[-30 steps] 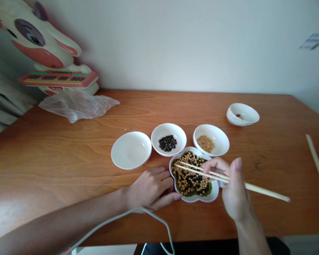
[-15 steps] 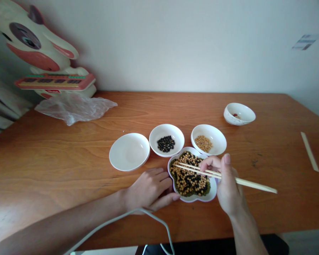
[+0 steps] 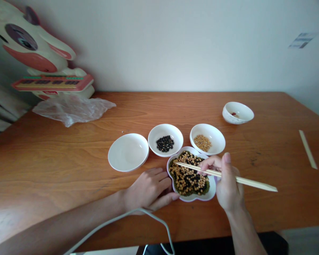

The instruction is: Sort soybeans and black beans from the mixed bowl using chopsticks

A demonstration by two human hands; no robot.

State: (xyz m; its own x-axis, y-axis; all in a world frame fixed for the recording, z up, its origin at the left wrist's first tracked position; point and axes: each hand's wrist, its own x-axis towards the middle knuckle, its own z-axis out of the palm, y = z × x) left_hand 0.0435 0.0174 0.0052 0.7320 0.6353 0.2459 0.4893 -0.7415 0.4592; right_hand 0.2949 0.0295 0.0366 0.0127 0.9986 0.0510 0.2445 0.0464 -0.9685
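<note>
A flower-shaped white dish (image 3: 212, 191) near the table's front edge holds mixed yellow, black and green beans. My right hand (image 3: 225, 184) is closed on a pair of wooden chopsticks (image 3: 244, 180), whose tips reach left over the mixed beans. My left hand (image 3: 149, 189) rests on the table with its fingers curled against the dish's left rim. Behind the dish stand three white bowls: an empty one (image 3: 128, 153), one with black beans (image 3: 165, 140) and one with yellow beans (image 3: 207, 139).
A fourth small white bowl (image 3: 238, 112) sits at the back right. A paper chopstick sleeve (image 3: 307, 148) lies at the far right. A crumpled clear plastic bag (image 3: 71, 108) and a cartoon-animal toy (image 3: 39, 60) occupy the back left. A white cable (image 3: 138, 216) crosses my left forearm.
My right hand and the chopsticks have shifted slightly left and up over the mixed beans, and the two sticks have closed together. The left hand has stayed put.
</note>
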